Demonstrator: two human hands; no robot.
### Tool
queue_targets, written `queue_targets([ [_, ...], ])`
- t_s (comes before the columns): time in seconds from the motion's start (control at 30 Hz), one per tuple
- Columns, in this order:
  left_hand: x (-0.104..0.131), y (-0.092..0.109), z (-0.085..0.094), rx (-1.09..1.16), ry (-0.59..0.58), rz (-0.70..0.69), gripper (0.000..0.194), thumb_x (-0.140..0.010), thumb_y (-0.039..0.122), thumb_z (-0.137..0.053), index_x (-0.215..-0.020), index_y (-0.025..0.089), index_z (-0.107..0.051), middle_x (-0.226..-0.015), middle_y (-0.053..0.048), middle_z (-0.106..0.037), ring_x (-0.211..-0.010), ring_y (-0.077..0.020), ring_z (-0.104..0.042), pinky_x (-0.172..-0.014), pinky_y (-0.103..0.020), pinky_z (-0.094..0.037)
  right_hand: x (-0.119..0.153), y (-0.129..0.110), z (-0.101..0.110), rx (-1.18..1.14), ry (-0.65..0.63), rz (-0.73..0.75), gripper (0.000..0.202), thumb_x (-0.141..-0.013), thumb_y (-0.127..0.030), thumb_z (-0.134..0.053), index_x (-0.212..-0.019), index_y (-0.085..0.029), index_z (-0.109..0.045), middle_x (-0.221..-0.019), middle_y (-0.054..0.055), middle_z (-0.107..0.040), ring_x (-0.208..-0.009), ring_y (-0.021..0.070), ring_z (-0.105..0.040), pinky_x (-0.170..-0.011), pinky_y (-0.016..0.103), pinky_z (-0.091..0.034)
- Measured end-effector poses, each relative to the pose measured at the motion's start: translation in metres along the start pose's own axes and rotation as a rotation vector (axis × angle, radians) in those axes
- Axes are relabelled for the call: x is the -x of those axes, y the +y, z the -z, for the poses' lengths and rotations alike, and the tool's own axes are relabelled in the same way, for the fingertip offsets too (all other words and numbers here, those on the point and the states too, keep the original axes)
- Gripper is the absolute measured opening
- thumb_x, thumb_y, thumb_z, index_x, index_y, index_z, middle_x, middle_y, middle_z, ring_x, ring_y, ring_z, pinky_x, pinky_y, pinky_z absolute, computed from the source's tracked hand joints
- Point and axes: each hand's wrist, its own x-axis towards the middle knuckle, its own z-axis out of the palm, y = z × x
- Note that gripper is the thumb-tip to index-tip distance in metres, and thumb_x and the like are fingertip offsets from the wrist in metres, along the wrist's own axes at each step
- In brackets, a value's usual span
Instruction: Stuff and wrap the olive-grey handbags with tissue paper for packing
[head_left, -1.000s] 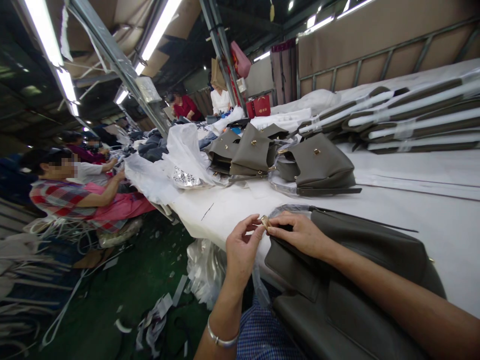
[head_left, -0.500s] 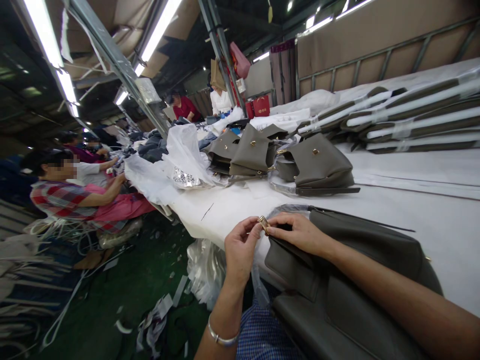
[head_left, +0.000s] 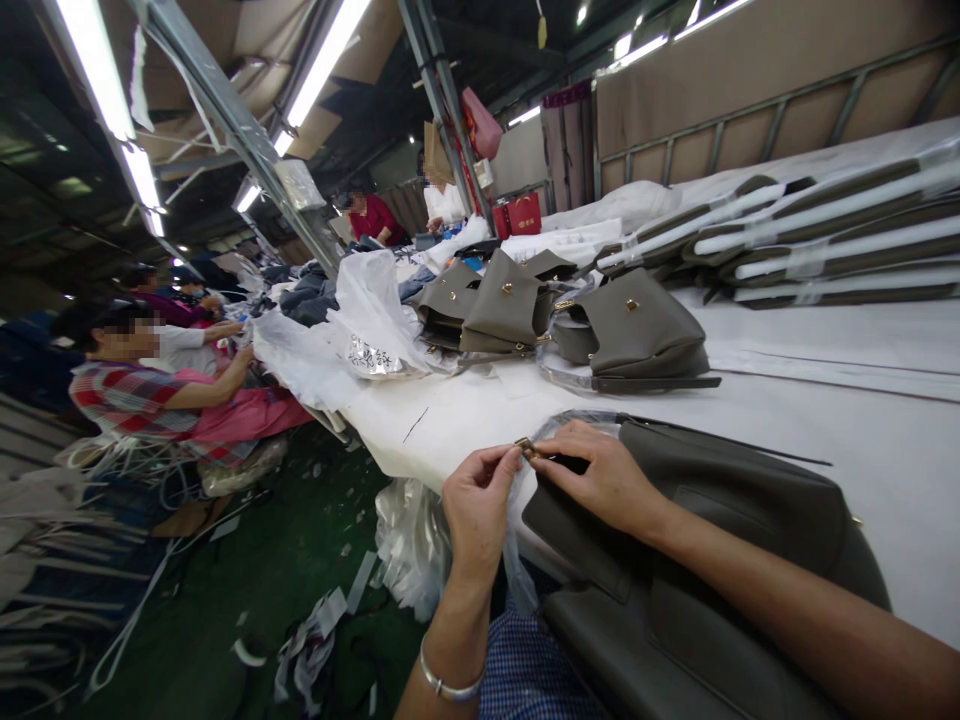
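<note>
A small gold metal clasp point(head_left: 525, 446) is pinched between both my hands, just above the table's near edge. My left hand point(head_left: 480, 495) closes thumb and forefinger on its left side; a silver bangle point(head_left: 450, 688) circles that wrist. From the right, my right hand point(head_left: 600, 472) grips the clasp's other end with thumb and fingers, lying over a flap of the bag. This dark olive leather handbag point(head_left: 757, 520) rests partly on the table and partly over my lap, its strap in clear plastic film behind my right hand. What joins the clasp to the bag is hidden by my fingers.
On the white table point(head_left: 817, 385), several similar bags such as this handbag point(head_left: 649, 325) stand farther back. Wrapped leather panels point(head_left: 832, 235) are stacked at right. A plastic bag point(head_left: 375, 310) lies left of them. Co-workers, including one in a checked shirt point(head_left: 124, 400), sit at left.
The clasp has turned in my fingers and shows less of its bright face. My left hand has shifted slightly left, and my right hand's fingers have bent more around the clasp.
</note>
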Motion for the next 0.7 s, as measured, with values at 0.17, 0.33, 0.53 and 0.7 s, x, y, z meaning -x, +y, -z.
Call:
queue_targets([
  [0.17, 0.0, 0.001, 0.007, 0.007, -0.052, 0.001, 0.023, -0.079, 0.038, -0.075, -0.086, 0.016, -0.075, -0.079, -0.003, -0.076, -0.074, -0.0149, -0.07, -0.071, -0.024, -0.055, 0.003, -0.002, -0.002, 0.073, 0.017, 0.066, 0.013, -0.089, -0.026, -0.068, -0.098, -0.024, -0.076, -0.088, 0.003, -0.075, -0.085, 0.0204, -0.062, -0.076, 0.034, -0.051],
  [0.33, 0.001, 0.007, 0.015, -0.123, -0.063, -0.051, 0.022, -0.081, 0.039, -0.073, -0.085, 0.017, -0.076, -0.078, -0.003, -0.076, -0.073, -0.0162, -0.07, -0.07, -0.024, -0.055, 0.004, 0.0, -0.003, 0.107, -0.016, 0.114, 0.015, -0.091, -0.026, -0.065, -0.101, -0.024, -0.075, -0.091, 0.002, -0.076, -0.086, 0.0205, -0.061, -0.079, 0.035, -0.051],
  [0.53, 0.0, 0.006, 0.019, -0.157, -0.086, -0.067, 0.023, -0.082, 0.04, -0.072, -0.085, 0.017, -0.075, -0.077, -0.003, -0.075, -0.071, -0.0165, -0.069, -0.069, -0.025, -0.055, 0.004, 0.0, -0.003, 0.121, -0.019, 0.135, 0.016, -0.092, -0.029, -0.064, -0.101, -0.025, -0.075, -0.09, 0.003, -0.076, -0.085, 0.0205, -0.062, -0.078, 0.036, -0.052],
  [0.7, -0.003, 0.003, 0.023, -0.155, -0.156, -0.118, 0.021, -0.085, 0.038, -0.069, -0.086, 0.017, -0.074, -0.078, -0.002, -0.074, -0.073, -0.0153, -0.068, -0.07, -0.024, -0.054, 0.004, 0.001, -0.004, 0.107, -0.025, 0.137, 0.015, -0.092, -0.028, -0.064, -0.102, -0.025, -0.075, -0.089, 0.003, -0.076, -0.085, 0.0205, -0.062, -0.079, 0.035, -0.051],
])
